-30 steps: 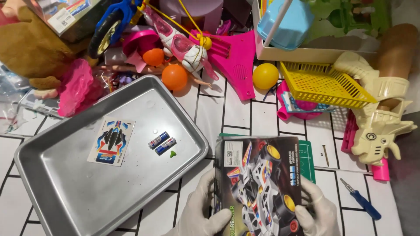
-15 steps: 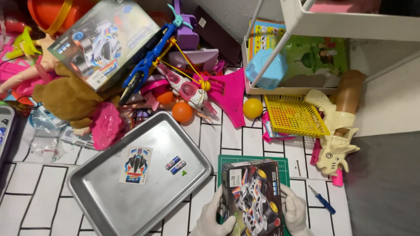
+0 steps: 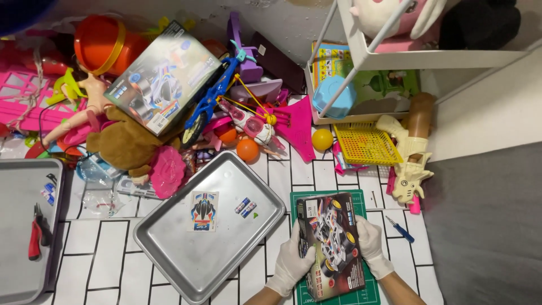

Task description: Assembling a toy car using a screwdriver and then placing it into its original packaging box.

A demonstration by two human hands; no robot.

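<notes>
At the lower middle of the frame, a toy car box lies on a green cutting mat. The gloved left hand and right hand clasp its long sides (each grip pressed against the box). Left of it sits a metal tray with a sticker sheet and two batteries.

box betw. L hand & R hand, on mat | tray just L of L hand, w/ sticker sheet + 2 batteries in it | screwdriver near R of R hand | 2nd tray far L, pliers in it | toy pile behind hands | basket behind R hand
</notes>
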